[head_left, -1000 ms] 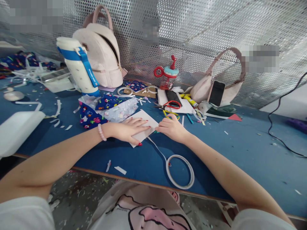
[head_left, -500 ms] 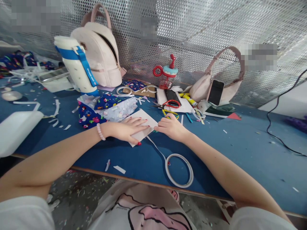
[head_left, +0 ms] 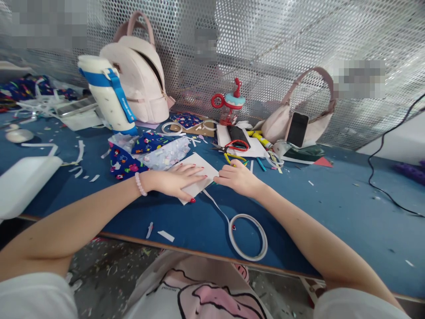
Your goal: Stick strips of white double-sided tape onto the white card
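Observation:
My left hand (head_left: pixel 174 180) lies flat with spread fingers on a white square piece (head_left: pixel 200 164) on the table. At the right corner of that piece, my right hand (head_left: pixel 237 177) has its fingers curled together, the tips touching the corner; what they pinch is too small to make out. A thin white strip runs from below the piece to a roll of white tape (head_left: pixel 248 237) near the table's front edge. Just behind my left hand is crumpled blue patterned fabric or paper (head_left: pixel 129 159).
Red-handled scissors (head_left: pixel 237 145), a black item on white sheets and yellow markers lie behind my right hand. A white bottle (head_left: pixel 102 91), a backpack (head_left: pixel 139 84), a cup (head_left: pixel 231 106) and a phone (head_left: pixel 298 129) against a bag (head_left: pixel 277 122) stand at the back.
The view has tilted very slightly, so the things at the back sit a little lower. Both hands remain in nearly the same place on the white piece.

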The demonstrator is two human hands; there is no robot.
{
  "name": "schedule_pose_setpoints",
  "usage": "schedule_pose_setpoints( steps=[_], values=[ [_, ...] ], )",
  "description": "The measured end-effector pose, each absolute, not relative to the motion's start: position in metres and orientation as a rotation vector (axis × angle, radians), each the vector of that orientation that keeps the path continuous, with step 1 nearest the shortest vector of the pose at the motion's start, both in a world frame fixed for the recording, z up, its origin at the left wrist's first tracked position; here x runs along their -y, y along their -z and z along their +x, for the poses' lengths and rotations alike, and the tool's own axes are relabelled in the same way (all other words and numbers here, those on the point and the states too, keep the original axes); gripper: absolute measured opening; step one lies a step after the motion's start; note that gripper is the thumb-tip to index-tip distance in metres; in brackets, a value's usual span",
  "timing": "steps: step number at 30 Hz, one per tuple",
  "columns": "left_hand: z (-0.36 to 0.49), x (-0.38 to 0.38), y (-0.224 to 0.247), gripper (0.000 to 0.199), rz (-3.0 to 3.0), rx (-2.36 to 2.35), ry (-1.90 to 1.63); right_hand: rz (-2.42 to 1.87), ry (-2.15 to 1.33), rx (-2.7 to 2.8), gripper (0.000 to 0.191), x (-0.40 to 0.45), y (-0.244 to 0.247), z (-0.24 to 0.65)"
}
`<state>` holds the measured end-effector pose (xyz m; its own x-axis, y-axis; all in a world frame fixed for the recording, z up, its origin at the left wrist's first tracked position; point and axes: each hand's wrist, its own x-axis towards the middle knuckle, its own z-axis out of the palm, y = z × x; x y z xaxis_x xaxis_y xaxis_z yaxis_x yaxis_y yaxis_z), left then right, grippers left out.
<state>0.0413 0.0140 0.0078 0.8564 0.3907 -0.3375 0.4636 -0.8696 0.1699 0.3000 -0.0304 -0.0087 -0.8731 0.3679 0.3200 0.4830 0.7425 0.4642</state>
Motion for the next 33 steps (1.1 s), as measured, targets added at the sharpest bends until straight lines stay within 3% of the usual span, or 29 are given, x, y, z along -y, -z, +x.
schedule_pose_setpoints(
  steps=[10,23,33],
  values=[
    [0.040,-0.015,-0.008,0.082,2.744,-0.649,0.374,-0.713,0.828,2.733,0.026,0.030,0.010,0.303],
    [0.044,-0.011,-0.016,0.083,2.726,-0.714,0.553,-0.796,0.784,2.703,0.027,0.030,0.019,0.314],
    [0.042,-0.011,-0.012,0.085,2.729,-0.719,0.421,-0.796,0.762,2.659,0.028,0.034,0.016,0.324]
  ],
)
